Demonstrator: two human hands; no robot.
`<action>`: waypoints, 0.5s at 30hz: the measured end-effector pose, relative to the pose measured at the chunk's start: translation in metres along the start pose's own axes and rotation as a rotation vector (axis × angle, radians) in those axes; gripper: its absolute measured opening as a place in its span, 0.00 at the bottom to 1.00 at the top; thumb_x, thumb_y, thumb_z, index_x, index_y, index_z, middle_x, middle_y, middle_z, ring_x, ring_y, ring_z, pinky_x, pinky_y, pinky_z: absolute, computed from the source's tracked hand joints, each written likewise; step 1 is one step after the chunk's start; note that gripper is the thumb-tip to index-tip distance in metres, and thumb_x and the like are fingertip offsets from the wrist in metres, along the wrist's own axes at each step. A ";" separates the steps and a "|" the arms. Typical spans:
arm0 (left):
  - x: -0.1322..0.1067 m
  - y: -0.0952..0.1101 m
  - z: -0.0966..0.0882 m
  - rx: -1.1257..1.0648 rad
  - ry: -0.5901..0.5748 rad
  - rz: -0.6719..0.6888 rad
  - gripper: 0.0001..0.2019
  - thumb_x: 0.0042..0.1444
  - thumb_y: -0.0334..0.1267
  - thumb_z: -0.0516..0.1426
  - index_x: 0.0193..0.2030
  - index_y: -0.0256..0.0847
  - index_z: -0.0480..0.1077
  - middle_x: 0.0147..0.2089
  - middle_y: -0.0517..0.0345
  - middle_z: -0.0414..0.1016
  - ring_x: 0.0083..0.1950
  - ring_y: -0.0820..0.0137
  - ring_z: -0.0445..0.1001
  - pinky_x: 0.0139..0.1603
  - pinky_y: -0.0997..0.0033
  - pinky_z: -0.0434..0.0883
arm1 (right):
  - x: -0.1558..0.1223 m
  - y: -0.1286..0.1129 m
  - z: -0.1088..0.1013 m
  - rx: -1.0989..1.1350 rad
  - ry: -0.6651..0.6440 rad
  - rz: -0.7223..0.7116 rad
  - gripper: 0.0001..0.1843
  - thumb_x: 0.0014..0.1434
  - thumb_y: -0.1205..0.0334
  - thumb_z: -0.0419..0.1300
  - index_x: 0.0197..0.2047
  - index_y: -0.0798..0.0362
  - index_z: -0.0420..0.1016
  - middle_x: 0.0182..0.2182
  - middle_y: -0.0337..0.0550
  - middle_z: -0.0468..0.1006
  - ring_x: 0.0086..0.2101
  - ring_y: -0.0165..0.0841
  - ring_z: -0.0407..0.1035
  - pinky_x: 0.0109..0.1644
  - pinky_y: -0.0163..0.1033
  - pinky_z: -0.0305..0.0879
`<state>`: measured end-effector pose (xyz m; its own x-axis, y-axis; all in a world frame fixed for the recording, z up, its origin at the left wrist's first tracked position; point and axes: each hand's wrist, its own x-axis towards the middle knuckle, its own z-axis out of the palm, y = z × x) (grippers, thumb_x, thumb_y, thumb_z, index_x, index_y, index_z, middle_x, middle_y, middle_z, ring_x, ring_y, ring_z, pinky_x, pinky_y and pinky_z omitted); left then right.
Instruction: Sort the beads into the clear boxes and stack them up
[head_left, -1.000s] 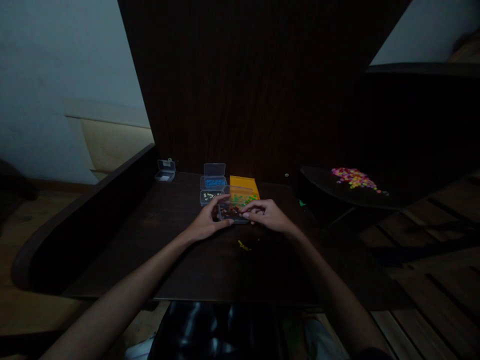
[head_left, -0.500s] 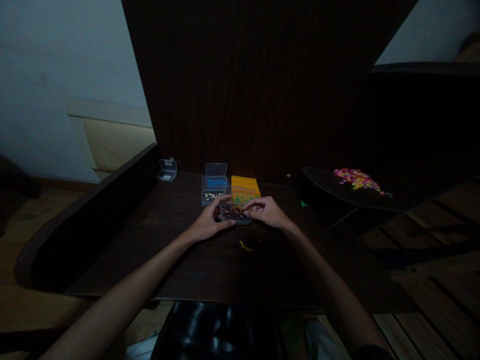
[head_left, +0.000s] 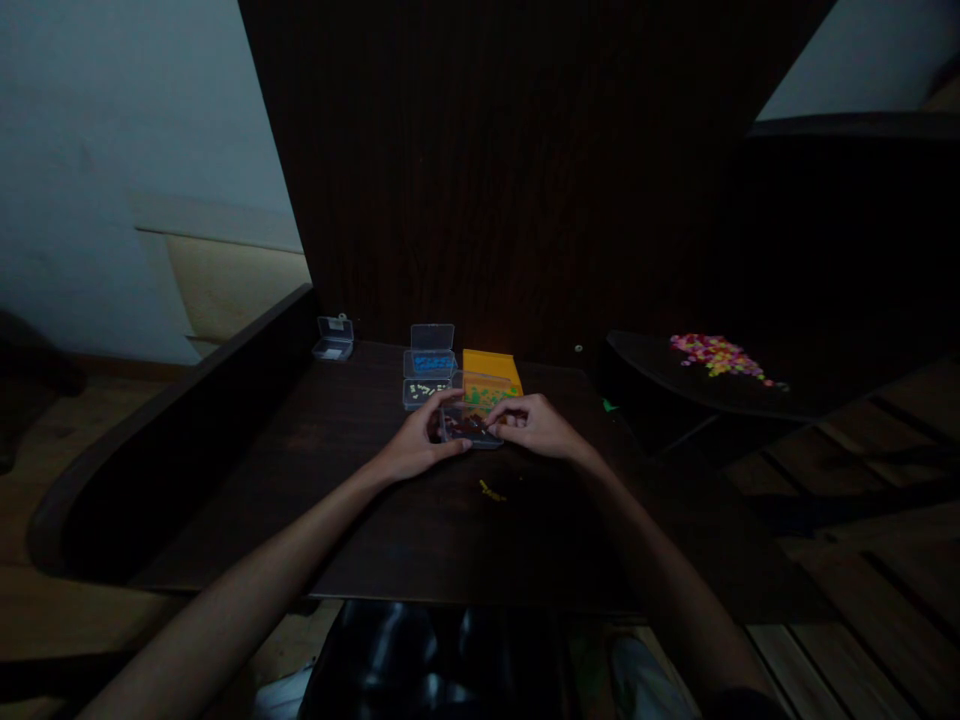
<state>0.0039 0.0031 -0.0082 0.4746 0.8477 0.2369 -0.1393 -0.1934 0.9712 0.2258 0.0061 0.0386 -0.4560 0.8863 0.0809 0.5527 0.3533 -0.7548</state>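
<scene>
My left hand (head_left: pixel 421 438) grips the left side of a small clear plastic box (head_left: pixel 474 442), thumb along its front edge. Dark reddish-brown small pieces lie inside that box. At its right side, my right hand (head_left: pixel 529 424) has thumb and fingertips pinched together over the pieces; whatever is between them is too small to make out. Just behind stand a clear box with cream pieces (head_left: pixel 427 390), one with blue pieces (head_left: pixel 433 364), and green pieces (head_left: pixel 491 396) in front of a yellow-orange case (head_left: pixel 489 363). A few yellow pieces (head_left: pixel 492 491) lie loose on the dark table nearer me.
An open clear box (head_left: pixel 334 340) stands at the back left of the dark wooden table (head_left: pixel 300 500). A pile of pink and yellow pieces (head_left: pixel 720 357) lies on a dark surface to the right. A raised wooden side (head_left: pixel 180 420) borders the left.
My right fingertips have shifted very slightly over the box. My left hand keeps its hold, and the boxes stay in place; the view has tilted a little.
</scene>
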 end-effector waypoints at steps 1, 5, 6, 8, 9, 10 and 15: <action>0.000 0.001 0.000 0.004 0.000 -0.006 0.36 0.47 0.36 0.67 0.62 0.42 0.58 0.60 0.45 0.68 0.56 0.58 0.73 0.60 0.48 0.67 | 0.000 -0.001 0.000 -0.009 -0.014 -0.007 0.08 0.52 0.63 0.60 0.33 0.58 0.78 0.21 0.36 0.69 0.22 0.24 0.56 0.26 0.31 0.52; -0.001 0.003 0.000 0.017 0.003 -0.019 0.35 0.47 0.36 0.67 0.61 0.42 0.58 0.60 0.45 0.67 0.57 0.58 0.72 0.60 0.49 0.68 | 0.001 -0.004 0.000 -0.038 -0.050 -0.040 0.07 0.53 0.64 0.59 0.33 0.58 0.77 0.22 0.36 0.71 0.22 0.24 0.58 0.26 0.30 0.53; -0.001 0.003 0.000 0.017 0.003 -0.020 0.35 0.47 0.35 0.67 0.61 0.42 0.58 0.60 0.45 0.67 0.57 0.58 0.72 0.60 0.49 0.68 | 0.002 -0.005 0.000 -0.049 -0.058 -0.049 0.07 0.53 0.65 0.58 0.32 0.58 0.77 0.22 0.37 0.71 0.22 0.24 0.59 0.26 0.30 0.54; -0.001 0.004 0.000 0.017 0.001 -0.022 0.35 0.47 0.35 0.67 0.61 0.42 0.58 0.60 0.45 0.67 0.57 0.58 0.72 0.60 0.48 0.67 | 0.003 -0.005 -0.002 -0.071 -0.078 -0.058 0.07 0.53 0.66 0.58 0.32 0.58 0.77 0.23 0.37 0.72 0.23 0.24 0.60 0.27 0.30 0.55; -0.001 0.004 0.000 0.018 -0.001 -0.022 0.35 0.47 0.35 0.67 0.61 0.42 0.58 0.60 0.45 0.67 0.57 0.58 0.72 0.61 0.48 0.67 | 0.004 -0.006 -0.002 -0.080 -0.090 -0.057 0.07 0.53 0.67 0.58 0.32 0.58 0.77 0.23 0.38 0.73 0.23 0.25 0.61 0.27 0.30 0.55; -0.001 0.004 0.000 0.019 -0.001 -0.021 0.35 0.47 0.35 0.67 0.61 0.42 0.58 0.60 0.44 0.68 0.57 0.57 0.72 0.61 0.47 0.67 | 0.004 -0.006 -0.003 -0.085 -0.102 -0.054 0.07 0.53 0.67 0.57 0.33 0.58 0.77 0.24 0.38 0.74 0.23 0.25 0.61 0.27 0.30 0.56; -0.001 0.004 0.000 0.031 -0.003 -0.006 0.35 0.47 0.36 0.67 0.61 0.43 0.59 0.60 0.45 0.68 0.57 0.57 0.72 0.60 0.46 0.67 | 0.007 -0.007 -0.006 -0.074 -0.158 -0.053 0.08 0.53 0.66 0.58 0.34 0.57 0.77 0.28 0.41 0.78 0.26 0.26 0.66 0.29 0.31 0.60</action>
<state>0.0032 0.0015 -0.0047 0.4776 0.8477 0.2308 -0.1091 -0.2035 0.9730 0.2230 0.0114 0.0482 -0.5869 0.8096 0.0114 0.5720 0.4245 -0.7018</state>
